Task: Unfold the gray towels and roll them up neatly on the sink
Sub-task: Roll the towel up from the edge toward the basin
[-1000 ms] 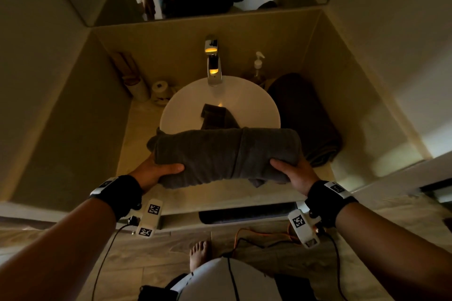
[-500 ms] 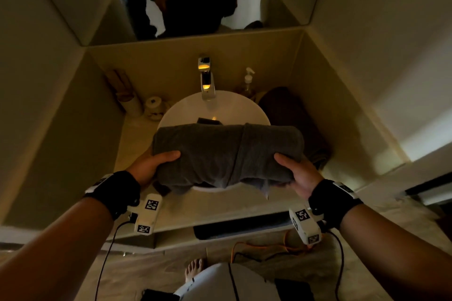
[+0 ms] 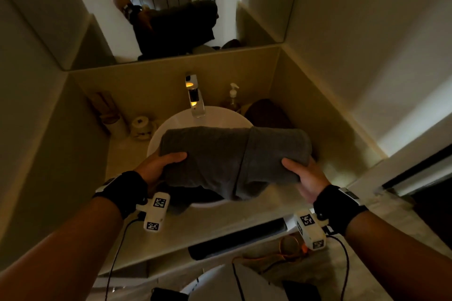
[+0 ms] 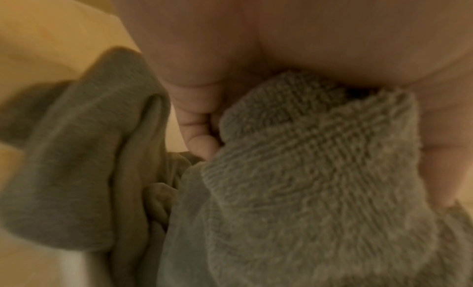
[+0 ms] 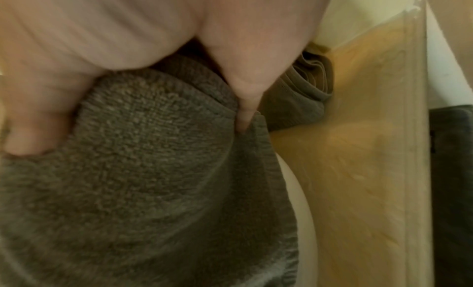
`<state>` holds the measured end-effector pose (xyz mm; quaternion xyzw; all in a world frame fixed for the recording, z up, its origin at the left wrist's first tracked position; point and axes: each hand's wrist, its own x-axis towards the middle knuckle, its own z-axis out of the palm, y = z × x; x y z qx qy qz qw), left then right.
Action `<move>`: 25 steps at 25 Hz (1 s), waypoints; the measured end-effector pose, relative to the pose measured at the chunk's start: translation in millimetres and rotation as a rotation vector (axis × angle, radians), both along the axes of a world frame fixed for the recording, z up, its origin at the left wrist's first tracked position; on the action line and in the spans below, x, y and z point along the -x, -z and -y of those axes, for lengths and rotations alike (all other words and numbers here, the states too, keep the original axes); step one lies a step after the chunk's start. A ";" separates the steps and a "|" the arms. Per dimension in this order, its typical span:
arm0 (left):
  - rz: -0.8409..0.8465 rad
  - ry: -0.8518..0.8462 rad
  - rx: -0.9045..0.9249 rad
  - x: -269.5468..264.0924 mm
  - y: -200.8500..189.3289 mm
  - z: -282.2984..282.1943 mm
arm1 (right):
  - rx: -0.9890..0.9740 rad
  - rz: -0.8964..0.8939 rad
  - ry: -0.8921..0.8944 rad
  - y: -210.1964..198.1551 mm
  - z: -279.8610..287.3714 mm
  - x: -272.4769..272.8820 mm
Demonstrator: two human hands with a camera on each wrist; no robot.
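Gray towel [image 3: 234, 159], rolled into a thick bundle, is held level above the sink [image 3: 171, 127]; the left hand [image 3: 159, 168] and right hand [image 3: 305, 176] each grip one end, thumbs on top. The step looks like carrying a finished roll; next it likely needs setting down on the bench [image 3: 127, 154] beside the second towel [image 3: 266, 112] without loosening. Left wrist view: curled fingers [image 4: 199, 129] under terry folds. Right wrist view: fingers [image 5: 245, 101] clamp the roll's end, and a rolled towel [image 5: 307, 83] lies beyond on the bench.
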<state>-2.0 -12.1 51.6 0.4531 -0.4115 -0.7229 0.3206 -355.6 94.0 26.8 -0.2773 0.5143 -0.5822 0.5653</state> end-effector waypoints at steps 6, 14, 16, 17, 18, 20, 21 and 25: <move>-0.097 0.045 -0.053 20.2 -7.2 23.2 | 0.102 -0.136 0.172 -5.0 -7.7 5.7; -0.140 0.008 0.009 44.2 -26.0 52.7 | 0.046 -0.012 0.208 -11.1 -23.6 2.8; -0.127 0.021 0.014 45.8 -29.5 50.1 | 0.063 0.002 0.197 -7.0 -28.8 4.8; -0.124 0.041 0.030 45.5 -34.6 47.0 | 0.077 -0.015 0.192 -6.9 -29.0 7.4; -0.121 0.070 0.058 44.0 -40.8 43.5 | 0.086 -0.048 0.179 -7.7 -27.0 9.1; -0.109 0.106 0.120 39.6 -52.8 37.5 | 0.128 -0.121 0.152 -15.8 -18.6 10.5; -0.107 0.087 0.158 35.2 -56.0 36.3 | 0.148 -0.167 0.150 -21.1 -13.7 10.1; -0.110 -0.020 0.256 3.1 -45.1 29.4 | 0.195 -0.392 0.116 -24.1 -0.3 -0.5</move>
